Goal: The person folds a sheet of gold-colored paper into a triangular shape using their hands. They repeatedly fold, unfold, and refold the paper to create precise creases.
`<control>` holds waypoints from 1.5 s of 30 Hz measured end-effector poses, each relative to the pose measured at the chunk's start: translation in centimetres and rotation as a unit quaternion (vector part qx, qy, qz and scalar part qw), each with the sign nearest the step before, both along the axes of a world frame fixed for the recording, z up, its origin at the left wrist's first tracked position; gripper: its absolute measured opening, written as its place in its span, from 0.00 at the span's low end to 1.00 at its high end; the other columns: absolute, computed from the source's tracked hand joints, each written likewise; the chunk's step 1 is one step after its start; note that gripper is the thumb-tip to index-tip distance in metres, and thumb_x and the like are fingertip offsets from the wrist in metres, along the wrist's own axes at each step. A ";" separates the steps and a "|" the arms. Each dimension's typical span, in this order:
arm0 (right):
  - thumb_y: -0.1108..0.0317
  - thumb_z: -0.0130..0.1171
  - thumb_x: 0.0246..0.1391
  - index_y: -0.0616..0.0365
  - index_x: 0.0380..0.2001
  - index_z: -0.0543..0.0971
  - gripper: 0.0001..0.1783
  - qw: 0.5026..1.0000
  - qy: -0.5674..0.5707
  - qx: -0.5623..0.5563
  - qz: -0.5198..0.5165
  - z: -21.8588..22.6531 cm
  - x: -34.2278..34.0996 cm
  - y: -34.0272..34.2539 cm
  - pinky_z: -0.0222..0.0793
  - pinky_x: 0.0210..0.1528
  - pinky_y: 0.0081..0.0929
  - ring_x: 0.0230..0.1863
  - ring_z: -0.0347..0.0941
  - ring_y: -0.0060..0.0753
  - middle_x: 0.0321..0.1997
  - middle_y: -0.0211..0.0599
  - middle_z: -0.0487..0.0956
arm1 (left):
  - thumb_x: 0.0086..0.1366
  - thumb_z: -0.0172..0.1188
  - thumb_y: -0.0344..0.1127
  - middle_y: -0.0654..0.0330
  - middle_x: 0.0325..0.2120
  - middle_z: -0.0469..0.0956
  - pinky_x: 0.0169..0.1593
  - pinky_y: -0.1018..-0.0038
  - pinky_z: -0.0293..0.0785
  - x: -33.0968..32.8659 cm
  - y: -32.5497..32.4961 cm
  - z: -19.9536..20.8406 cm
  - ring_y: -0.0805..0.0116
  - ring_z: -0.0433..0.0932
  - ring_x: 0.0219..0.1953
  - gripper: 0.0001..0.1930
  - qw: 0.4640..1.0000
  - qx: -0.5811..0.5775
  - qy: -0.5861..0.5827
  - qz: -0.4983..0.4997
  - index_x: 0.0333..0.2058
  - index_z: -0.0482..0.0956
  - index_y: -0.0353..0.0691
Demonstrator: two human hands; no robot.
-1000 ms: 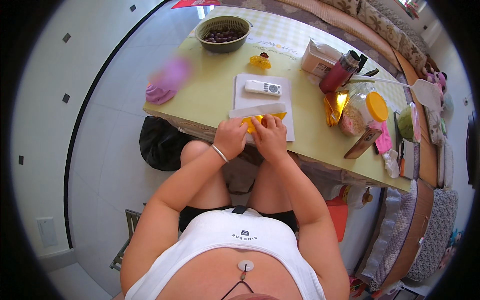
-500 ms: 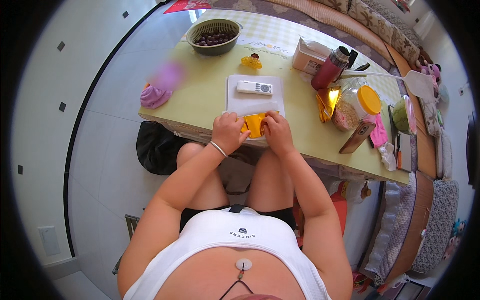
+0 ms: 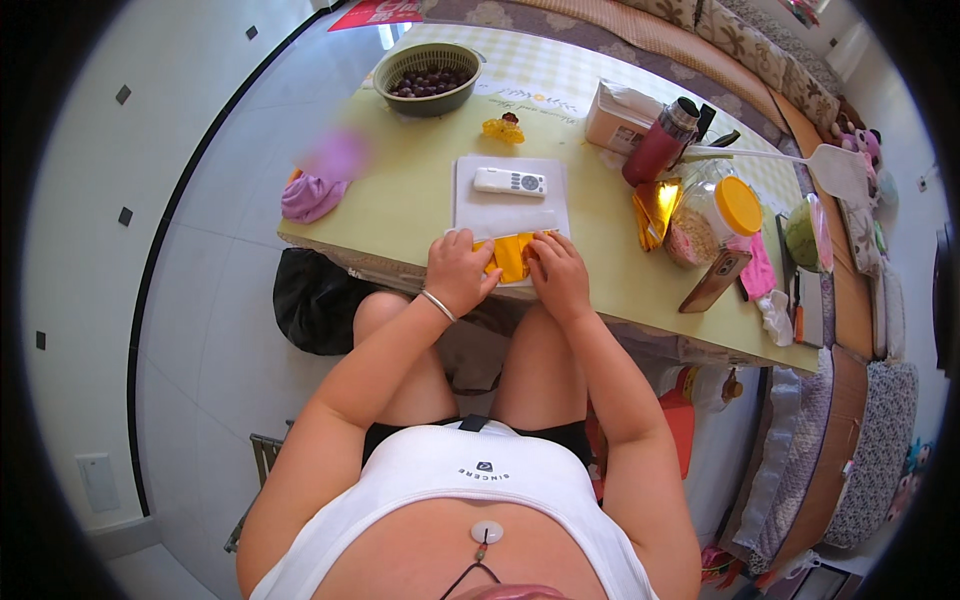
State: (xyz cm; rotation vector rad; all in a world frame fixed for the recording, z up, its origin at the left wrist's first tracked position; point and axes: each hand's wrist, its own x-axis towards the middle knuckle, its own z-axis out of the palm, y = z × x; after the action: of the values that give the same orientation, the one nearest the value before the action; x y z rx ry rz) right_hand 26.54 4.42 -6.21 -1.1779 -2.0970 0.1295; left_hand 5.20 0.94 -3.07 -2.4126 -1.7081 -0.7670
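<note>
A piece of shiny gold paper (image 3: 511, 257), creased into panels, lies at the table's near edge on white sheets of paper (image 3: 509, 213). My left hand (image 3: 459, 270) has its fingers curled over the left end of the gold paper. At the right end, my right hand (image 3: 559, 274) pinches it with bent fingers; the fingertips are partly hidden. Just beyond, a white remote control (image 3: 510, 181) rests on the white sheets. More gold foil (image 3: 656, 212) stands to the right, beside a clear jar with a yellow lid (image 3: 738, 204).
A green basin (image 3: 428, 104) of dark round fruit sits far left, near a yellow hair claw (image 3: 503, 128). Purple cloth (image 3: 313, 197) hangs at the left edge. Rightward are a tissue box (image 3: 615, 118), a red thermos (image 3: 660, 142), a propped phone (image 3: 715, 281) and a cut melon (image 3: 803, 232).
Both hands stay on the gold paper with only slight finger shifts. The whole view has moved a little, so the table appears slightly lower.
</note>
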 end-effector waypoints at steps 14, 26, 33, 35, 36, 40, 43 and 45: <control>0.66 0.63 0.54 0.61 0.52 0.77 0.23 0.999 -0.028 0.006 -0.039 0.0 -0.1 -0.6 0.57 0.72 0.48 0.67 0.66 0.54 0.64 0.49 0.74 | 0.54 0.69 0.48 0.58 0.38 0.70 0.50 0.60 0.68 0.2 -0.2 -0.5 0.58 0.70 0.46 0.23 0.999 -0.027 -0.009 0.022 0.48 0.82 0.46; 0.65 0.59 0.59 0.60 0.57 0.77 0.23 0.993 -0.099 0.027 -0.052 -0.2 -0.3 -0.7 0.54 0.74 0.48 0.73 0.61 0.49 0.67 0.44 0.73 | 0.54 0.69 0.47 0.58 0.38 0.70 0.49 0.60 0.69 0.3 -0.4 -0.5 0.58 0.71 0.46 0.24 1.000 -0.004 0.003 0.025 0.49 0.82 0.46; 0.67 0.59 0.58 0.59 0.51 0.80 0.18 0.995 -0.084 0.050 -0.003 -0.4 0.1 -0.6 0.57 0.73 0.47 0.67 0.69 0.47 0.62 0.44 0.77 | 0.53 0.70 0.47 0.59 0.40 0.71 0.57 0.57 0.63 0.2 -0.5 0.0 0.57 0.70 0.48 0.22 0.999 0.028 -0.003 0.032 0.46 0.83 0.46; 0.67 0.60 0.57 0.59 0.48 0.82 0.15 0.998 -0.048 0.050 -0.002 -0.3 0.0 -0.5 0.60 0.71 0.46 0.64 0.72 0.47 0.59 0.44 0.79 | 0.52 0.70 0.47 0.59 0.41 0.71 0.57 0.58 0.62 0.1 -0.4 0.2 0.57 0.69 0.49 0.21 0.999 0.043 -0.010 0.023 0.44 0.84 0.46; 0.68 0.60 0.57 0.58 0.46 0.82 0.14 0.998 -0.034 0.043 -0.001 -0.1 0.0 -0.5 0.62 0.69 0.46 0.63 0.73 0.47 0.58 0.43 0.80 | 0.52 0.70 0.47 0.59 0.41 0.71 0.56 0.58 0.62 0.0 -0.3 0.3 0.57 0.69 0.49 0.21 0.999 0.050 -0.009 0.015 0.44 0.84 0.46; 0.69 0.62 0.54 0.56 0.41 0.83 0.11 0.999 -0.024 0.041 0.000 0.6 -0.1 0.7 0.69 0.62 0.44 0.56 0.76 0.46 0.52 0.41 0.83 | 0.53 0.69 0.45 0.60 0.41 0.73 0.55 0.59 0.63 -0.2 0.5 1.3 0.59 0.70 0.50 0.20 0.999 -0.033 -0.033 -0.012 0.44 0.84 0.44; 0.69 0.63 0.53 0.56 0.40 0.83 0.10 0.999 -0.023 0.028 0.025 1.0 0.0 1.4 0.71 0.59 0.42 0.54 0.77 0.45 0.50 0.39 0.83 | 0.55 0.68 0.40 0.61 0.40 0.75 0.54 0.60 0.64 -0.4 1.3 0.5 0.60 0.72 0.50 0.17 0.997 -0.054 -0.038 -0.036 0.43 0.84 0.42; 0.69 0.63 0.53 0.56 0.40 0.83 0.10 0.999 -0.018 0.015 0.039 1.3 0.0 1.5 0.72 0.58 0.41 0.54 0.77 0.44 0.50 0.39 0.83 | 0.55 0.67 0.37 0.61 0.38 0.76 0.53 0.60 0.64 -0.8 1.5 0.1 0.60 0.73 0.48 0.15 0.998 -0.014 -0.035 -0.055 0.42 0.84 0.41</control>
State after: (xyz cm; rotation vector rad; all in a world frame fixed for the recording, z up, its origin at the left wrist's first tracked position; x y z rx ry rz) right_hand 26.51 5.93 -4.95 -1.0877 -2.1698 0.1147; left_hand 4.36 2.48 -2.94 -2.5444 -1.6320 -0.8564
